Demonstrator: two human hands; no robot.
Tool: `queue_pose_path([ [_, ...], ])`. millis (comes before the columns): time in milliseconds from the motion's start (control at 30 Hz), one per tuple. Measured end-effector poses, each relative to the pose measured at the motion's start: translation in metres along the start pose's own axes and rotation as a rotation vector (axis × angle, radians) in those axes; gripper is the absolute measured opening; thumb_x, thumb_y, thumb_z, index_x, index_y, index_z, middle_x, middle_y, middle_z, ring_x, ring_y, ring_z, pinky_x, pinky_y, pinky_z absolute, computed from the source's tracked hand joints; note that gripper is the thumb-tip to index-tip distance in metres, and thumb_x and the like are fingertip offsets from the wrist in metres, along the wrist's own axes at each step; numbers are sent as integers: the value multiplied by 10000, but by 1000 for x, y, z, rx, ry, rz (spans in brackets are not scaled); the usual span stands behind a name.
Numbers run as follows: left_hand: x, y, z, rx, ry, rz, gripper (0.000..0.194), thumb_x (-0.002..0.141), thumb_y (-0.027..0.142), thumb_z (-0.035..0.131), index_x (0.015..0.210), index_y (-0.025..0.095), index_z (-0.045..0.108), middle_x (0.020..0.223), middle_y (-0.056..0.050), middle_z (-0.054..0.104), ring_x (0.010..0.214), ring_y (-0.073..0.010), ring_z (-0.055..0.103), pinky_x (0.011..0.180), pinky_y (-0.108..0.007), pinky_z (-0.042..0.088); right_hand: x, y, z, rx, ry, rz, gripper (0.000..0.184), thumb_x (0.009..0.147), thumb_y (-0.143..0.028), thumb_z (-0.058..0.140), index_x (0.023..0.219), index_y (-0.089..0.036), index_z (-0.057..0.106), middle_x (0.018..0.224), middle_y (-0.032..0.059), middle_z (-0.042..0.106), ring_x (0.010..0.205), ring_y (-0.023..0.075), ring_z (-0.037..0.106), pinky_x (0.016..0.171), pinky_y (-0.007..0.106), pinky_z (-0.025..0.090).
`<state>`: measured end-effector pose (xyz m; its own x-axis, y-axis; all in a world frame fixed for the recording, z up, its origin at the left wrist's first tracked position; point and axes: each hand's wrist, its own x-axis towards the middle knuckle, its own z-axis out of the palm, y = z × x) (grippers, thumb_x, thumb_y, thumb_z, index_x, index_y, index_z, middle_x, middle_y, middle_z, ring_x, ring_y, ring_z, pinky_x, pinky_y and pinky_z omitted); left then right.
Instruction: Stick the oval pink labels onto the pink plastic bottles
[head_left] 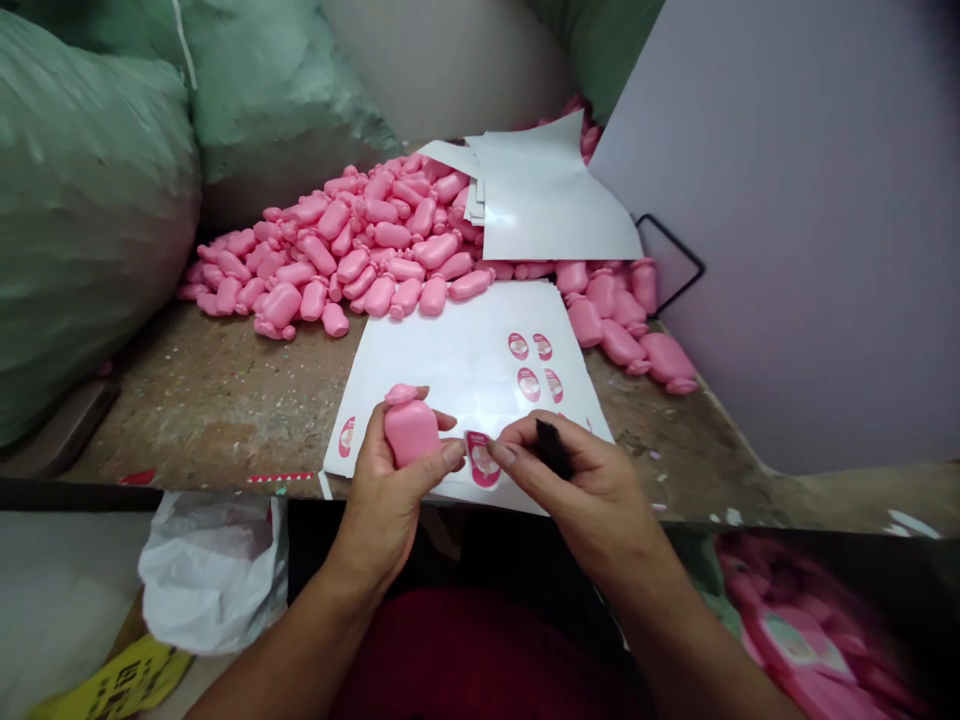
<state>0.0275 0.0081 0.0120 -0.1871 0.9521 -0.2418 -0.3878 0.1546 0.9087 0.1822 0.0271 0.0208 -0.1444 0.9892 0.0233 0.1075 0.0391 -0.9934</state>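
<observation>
Left of and below the grips, one yellow strip [124, 680] carries black characters. One oval label [346, 437] lies on the white sheet [435, 350], left of the left hand [390, 485], which encloses one pink bottle [411, 435]. Just right: one larger label [484, 464], lettering too small to read. Beyond: four oval stickers [529, 384], two rows. The right hand [589, 480] pinches the larger label and holds one black item [553, 450], possibly cloth.

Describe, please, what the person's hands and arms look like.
The left hand and right hand wear no gloves. Both forearms are bare, with no sleeve, watch or bracelet visible. A black piece shows at the right hand; whether worn is unclear.
</observation>
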Motion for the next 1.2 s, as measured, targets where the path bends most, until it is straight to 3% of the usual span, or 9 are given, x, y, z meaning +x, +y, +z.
queue_pose_path([
  [133, 6, -3, -2, 1, 36, -10, 496, 732, 232, 829, 1163, 244, 583, 1084, -27, 685, 950, -169, 678, 812, -266, 534, -1, 6, -2, 67, 80, 36, 214, 829, -356, 682, 695, -207, 606, 632, -25, 524, 593, 118, 447, 550, 254, 375],
  [300, 4, 0, 2, -272, -110, -304, 386, 845, 374, 730, 1170, 202, 610, 998, -49, 671, 836, -146, 642, 705, -248, 523, 2, 10, 2, 261, -59, 226, 282, 787, -459, 708, 728, -193, 635, 558, -63, 383, 500, 85, 270, 463, 245, 229],
  [400, 1, 2, 5, -414, -154, -380, 404, 894, 497, 636, 1146, 182, 622, 1013, -81, 676, 847, -165, 642, 703, -263, 514, 3, 11, 7, 294, -99, 263, 283, 777, -465, 714, 728, -194, 648, 565, -61, 396, 505, 85, 258, 467, 244, 231],
  [633, 0, 0, 6, -408, -141, -348, 476, 896, 578, 586, 1139, 172, 639, 992, -75, 690, 931, -183, 644, 836, -292, 490, 5, 13, 11, 287, -129, 262, 246, 788, -439, 727, 723, -206, 685, 557, -63, 421, 545, 107, 369, 575, 261, 366],
  [867, -1, 0, 9, -438, -120, -318, 446, 921, 563, 551, 1127, 181, 649, 1080, -82, 697, 1072, -205, 633, 995, -355, 460, 5, 19, 14, 341, -102, 287, 233, 782, -429, 763, 750, -205, 710, 591, -57, 482, 546, 96, 379, 579, 250, 371],
  [1200, -1, -1, 12, -427, -79, -315, 442, 1015, 484, 358, 1152, 160, 626, 1102, -95, 686, 1090, -196, 631, 1003, -347, 457, 7, 23, 15, 393, -90, 335, 272, 750, -455, 788, 744, -197, 704, 601, -57, 500, 550, 85, 377, 583, 243, 352],
])
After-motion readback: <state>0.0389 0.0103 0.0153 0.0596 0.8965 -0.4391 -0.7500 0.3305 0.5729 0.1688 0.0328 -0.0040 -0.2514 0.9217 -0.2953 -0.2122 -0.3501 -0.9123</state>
